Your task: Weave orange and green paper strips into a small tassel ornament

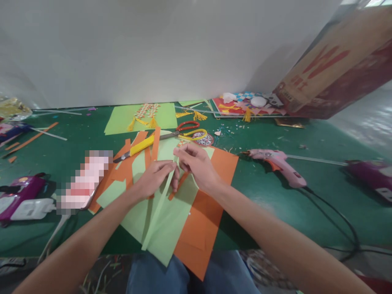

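Now my left hand [154, 176] and my right hand [199, 164] both grip, with closed fingertips, the far end of the pale green strip [158, 208], which passes over the green paper [174, 226] and slants toward my lap [156, 275], its free end leaning left.

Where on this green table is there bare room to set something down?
Two patches look bare: between the pink glue gun and the right forearm, and at back left, between the long orange strip and the lime-green sheet. Crowded: under the left hand and right hand, with paper and scissors.
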Demonstrator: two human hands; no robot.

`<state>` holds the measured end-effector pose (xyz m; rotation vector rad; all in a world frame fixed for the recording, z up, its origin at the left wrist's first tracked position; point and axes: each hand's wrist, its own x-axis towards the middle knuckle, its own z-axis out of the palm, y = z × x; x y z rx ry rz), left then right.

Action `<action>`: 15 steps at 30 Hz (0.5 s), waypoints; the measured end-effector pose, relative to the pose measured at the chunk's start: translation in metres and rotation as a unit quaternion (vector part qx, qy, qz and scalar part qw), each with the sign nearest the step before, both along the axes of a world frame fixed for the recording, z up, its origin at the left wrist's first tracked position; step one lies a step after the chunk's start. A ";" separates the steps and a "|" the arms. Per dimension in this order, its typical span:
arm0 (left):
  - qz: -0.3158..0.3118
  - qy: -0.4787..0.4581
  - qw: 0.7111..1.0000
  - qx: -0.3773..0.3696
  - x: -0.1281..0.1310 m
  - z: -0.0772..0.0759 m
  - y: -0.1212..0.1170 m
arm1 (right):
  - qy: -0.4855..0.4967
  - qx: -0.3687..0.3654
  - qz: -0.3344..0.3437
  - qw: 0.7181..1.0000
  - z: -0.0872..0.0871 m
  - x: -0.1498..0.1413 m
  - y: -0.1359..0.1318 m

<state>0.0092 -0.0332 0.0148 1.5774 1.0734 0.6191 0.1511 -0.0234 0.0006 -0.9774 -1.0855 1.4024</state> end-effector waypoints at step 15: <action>-0.005 0.005 1.000 0.026 0.001 0.002 -0.001 | 0.014 -0.016 -0.049 0.999 0.006 0.010 0.008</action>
